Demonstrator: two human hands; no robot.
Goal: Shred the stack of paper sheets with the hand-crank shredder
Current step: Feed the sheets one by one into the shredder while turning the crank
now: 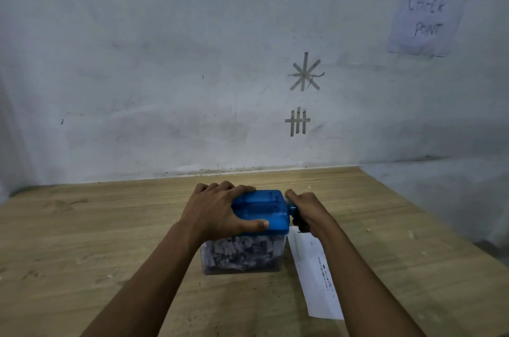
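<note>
Two bare hands work at one hand-crank shredder, which stands near the middle of the light wooden table [96,226]. At the unit's 9 o'clock side, the left hand [217,210] grips the translucent blue plastic shredder head [268,208], with fingers curled over the far edge and thumb pressed along the near edge. Below the head, the clear rectangular plastic bin [282,247] rests on the table, filled nearly to the top with grey-white paper shreds [239,252]. At 3 o'clock, the right hand [308,212] is curled round the dark crank handle [298,223] at the head's side wall. At 4 o'clock from the bin, the white printed paper [316,278] lies flat on the table, just beside the bin and partly under the right forearm. The sheet count cannot be told. At 1 o'clock, the pale wall [137,61] carries grey tape marks [304,73] and a paper note [425,19] reading "CHECK POINT".
</note>
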